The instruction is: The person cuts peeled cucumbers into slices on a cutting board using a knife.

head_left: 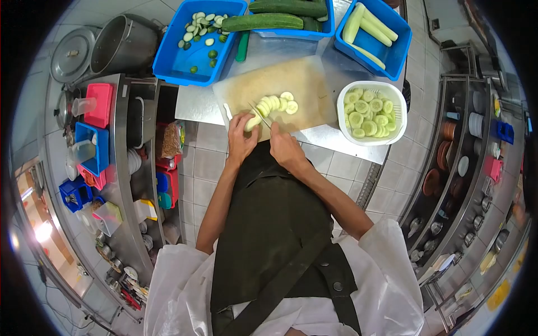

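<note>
My left hand (242,137) is closed on the uncut end of a peeled cucumber (251,122) near the front left of the cutting board (308,78). My right hand (286,148) grips a knife (260,114), its blade angled across the cucumber close to my left fingers. Beyond the blade, a row of cut cucumber slices (269,104) leans together, and a few loose slices (291,106) lie to its right. The knife's handle is mostly hidden inside my right hand.
Right of the board stands a white basket (343,119) of slices. Behind are a blue bin (168,64) with end pieces, another holding unpeeled cucumbers (263,22), and one with peeled cucumbers (372,28). A green-handled tool (242,46) lies between bins. Shelves flank both sides.
</note>
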A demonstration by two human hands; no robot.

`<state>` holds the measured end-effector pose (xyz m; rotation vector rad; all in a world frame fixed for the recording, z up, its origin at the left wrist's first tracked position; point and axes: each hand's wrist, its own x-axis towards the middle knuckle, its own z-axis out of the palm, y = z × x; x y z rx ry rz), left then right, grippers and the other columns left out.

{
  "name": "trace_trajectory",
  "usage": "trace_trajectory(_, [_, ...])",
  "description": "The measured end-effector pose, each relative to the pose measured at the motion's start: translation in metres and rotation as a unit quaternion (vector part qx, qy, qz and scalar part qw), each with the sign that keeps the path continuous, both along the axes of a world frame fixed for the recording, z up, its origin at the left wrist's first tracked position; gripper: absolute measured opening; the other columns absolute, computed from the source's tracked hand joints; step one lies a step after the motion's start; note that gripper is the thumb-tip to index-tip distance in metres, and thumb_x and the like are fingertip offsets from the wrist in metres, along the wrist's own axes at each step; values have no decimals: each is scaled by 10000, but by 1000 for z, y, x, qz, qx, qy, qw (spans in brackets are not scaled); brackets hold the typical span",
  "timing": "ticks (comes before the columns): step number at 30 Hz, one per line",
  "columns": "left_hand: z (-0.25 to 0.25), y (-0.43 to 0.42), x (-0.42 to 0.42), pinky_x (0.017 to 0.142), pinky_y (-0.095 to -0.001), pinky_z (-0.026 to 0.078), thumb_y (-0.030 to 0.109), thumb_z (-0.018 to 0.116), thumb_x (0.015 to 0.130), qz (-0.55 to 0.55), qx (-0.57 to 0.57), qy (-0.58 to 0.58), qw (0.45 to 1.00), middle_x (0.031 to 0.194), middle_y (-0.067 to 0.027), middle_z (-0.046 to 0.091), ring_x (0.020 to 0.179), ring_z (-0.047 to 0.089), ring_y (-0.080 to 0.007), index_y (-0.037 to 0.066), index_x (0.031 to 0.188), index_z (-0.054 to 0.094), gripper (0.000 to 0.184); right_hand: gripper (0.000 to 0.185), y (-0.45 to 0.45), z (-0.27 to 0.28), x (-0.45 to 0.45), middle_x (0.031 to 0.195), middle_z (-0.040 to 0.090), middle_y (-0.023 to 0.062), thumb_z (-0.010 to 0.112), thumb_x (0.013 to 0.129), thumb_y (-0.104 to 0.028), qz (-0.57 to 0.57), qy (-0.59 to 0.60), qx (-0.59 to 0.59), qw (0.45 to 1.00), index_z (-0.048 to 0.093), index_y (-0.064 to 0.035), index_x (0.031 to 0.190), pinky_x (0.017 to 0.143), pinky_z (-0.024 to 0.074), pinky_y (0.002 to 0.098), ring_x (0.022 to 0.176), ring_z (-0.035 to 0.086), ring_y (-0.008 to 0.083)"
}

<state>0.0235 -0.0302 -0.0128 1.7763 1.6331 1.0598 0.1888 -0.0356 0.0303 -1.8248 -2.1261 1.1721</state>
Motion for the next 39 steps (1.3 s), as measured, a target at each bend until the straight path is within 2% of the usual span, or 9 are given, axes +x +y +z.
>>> trace_trajectory(11, [7,1,-1,824,-395,511,30,709,793,12,-27,-15,999,1009,-161,633,941,629,-346,45,1075,676,284,236,-3,-6,-1,818,671,316,496,909,-60,3,-1,-14,1000,458,22,1126,747,547,567,816,670,511])
trace_trajectory(20, [3,2,-2,799,-398,514,22,719,782,13,-17,-15,1000,964,-179,652,901,643,-362,18,1034,681,255,209,13,-11,-17,827,680,299,501,909,-65,7,-10,2,1000,491,21,1100,745,562,536,827,688,477])
trace_trajectory(22, [3,0,-4,796,-396,517,21,723,779,19,-18,-10,1000,966,-185,657,890,650,-366,8,1021,680,247,238,17,-5,-19,844,666,321,508,882,-23,13,0,-12,1000,478,55,1105,766,529,561,845,662,499])
trace_trajectory(25, [2,-3,-5,799,-387,523,17,728,778,20,-47,-4,999,971,-194,662,899,661,-371,-1,1002,682,229,286,10,-3,-15,860,671,318,511,885,-38,11,-20,-8,1000,478,67,1149,771,536,555,858,667,491])
trace_trajectory(28, [3,3,-4,805,-383,524,14,732,780,20,-18,-22,999,975,-198,663,933,668,-375,1,995,691,219,345,-1,15,-5,848,667,321,516,889,-53,3,-29,-43,999,465,80,1203,766,545,542,866,670,483])
trace_trajectory(29, [3,2,-4,808,-382,526,11,734,779,23,-26,-22,999,975,-200,662,941,671,-373,-2,993,692,218,345,1,9,-8,848,667,321,516,889,-53,4,-29,-46,998,465,80,1203,766,545,542,866,670,483])
trace_trajectory(31, [1,-1,-3,811,-381,527,9,735,779,29,-35,-24,999,974,-202,662,949,673,-372,-5,991,693,217,242,7,-11,-16,892,671,310,486,918,-71,11,-32,-34,999,474,6,1147,753,559,538,861,680,477])
trace_trajectory(38, [-1,5,-2,808,-373,519,4,739,780,23,1,-37,999,967,-199,662,929,669,-358,-18,1002,685,229,255,-25,-46,13,903,656,328,479,913,-72,6,28,36,999,463,21,1149,746,544,567,831,659,508])
trace_trajectory(39, [-4,1,-3,795,-367,510,10,746,781,18,12,-37,999,952,-192,660,903,661,-350,-15,1003,684,231,238,-31,-45,19,840,636,340,470,951,-107,1,22,6,1000,447,27,1146,718,507,594,798,630,531])
